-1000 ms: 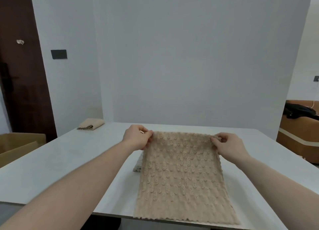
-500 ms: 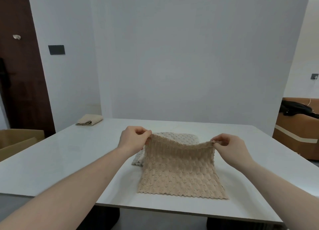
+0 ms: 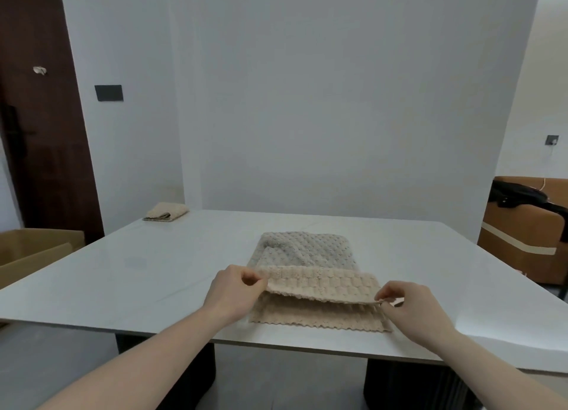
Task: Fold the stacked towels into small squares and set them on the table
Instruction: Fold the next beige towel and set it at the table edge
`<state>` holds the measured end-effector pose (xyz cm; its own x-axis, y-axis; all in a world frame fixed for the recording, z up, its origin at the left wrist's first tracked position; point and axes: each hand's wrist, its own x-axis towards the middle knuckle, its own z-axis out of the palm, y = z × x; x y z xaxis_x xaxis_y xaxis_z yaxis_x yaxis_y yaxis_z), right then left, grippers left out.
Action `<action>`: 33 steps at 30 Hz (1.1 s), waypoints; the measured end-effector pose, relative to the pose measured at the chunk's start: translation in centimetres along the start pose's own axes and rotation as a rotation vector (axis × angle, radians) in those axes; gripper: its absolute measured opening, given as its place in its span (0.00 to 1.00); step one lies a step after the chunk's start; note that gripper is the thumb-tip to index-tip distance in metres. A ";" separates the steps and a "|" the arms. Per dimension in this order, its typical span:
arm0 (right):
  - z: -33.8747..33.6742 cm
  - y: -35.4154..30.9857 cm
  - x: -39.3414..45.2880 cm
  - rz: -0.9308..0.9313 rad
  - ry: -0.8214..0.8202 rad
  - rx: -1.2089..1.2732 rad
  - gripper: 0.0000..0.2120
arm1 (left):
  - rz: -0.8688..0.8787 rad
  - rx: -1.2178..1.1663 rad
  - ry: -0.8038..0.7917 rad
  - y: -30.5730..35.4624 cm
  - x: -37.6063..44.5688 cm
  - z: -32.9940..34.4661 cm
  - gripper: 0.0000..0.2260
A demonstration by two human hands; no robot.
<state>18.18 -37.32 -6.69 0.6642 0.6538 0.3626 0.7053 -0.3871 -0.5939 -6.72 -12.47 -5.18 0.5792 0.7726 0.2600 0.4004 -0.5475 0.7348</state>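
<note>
A beige textured towel lies near the front edge of the white table, its far half doubled over toward me. My left hand pinches the left corner of the folded-over edge, and my right hand pinches the right corner, both held a little above the lower layer. Behind it a grey-beige towel lies flat on the table, partly under the beige one. A small folded beige towel sits at the table's far left corner.
An open cardboard box stands on the floor to the left of the table. A brown sofa with dark clothing on it is at the right. A dark door is at the far left.
Both hands have drawn the towel's far edge toward me and down, folding it over itself. The grey-beige towel underneath has come into view.
</note>
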 end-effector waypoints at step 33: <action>4.8 -2.3 3.0 -0.167 -0.054 -0.166 0.22 | 0.422 0.422 -0.119 2.8 0.9 6.8 0.23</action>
<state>17.35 -31.39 -7.71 0.5236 0.7501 0.4040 0.8383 -0.3691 -0.4012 -0.21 -15.45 -7.17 0.8148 0.4334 0.3850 0.3519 -0.8975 0.2656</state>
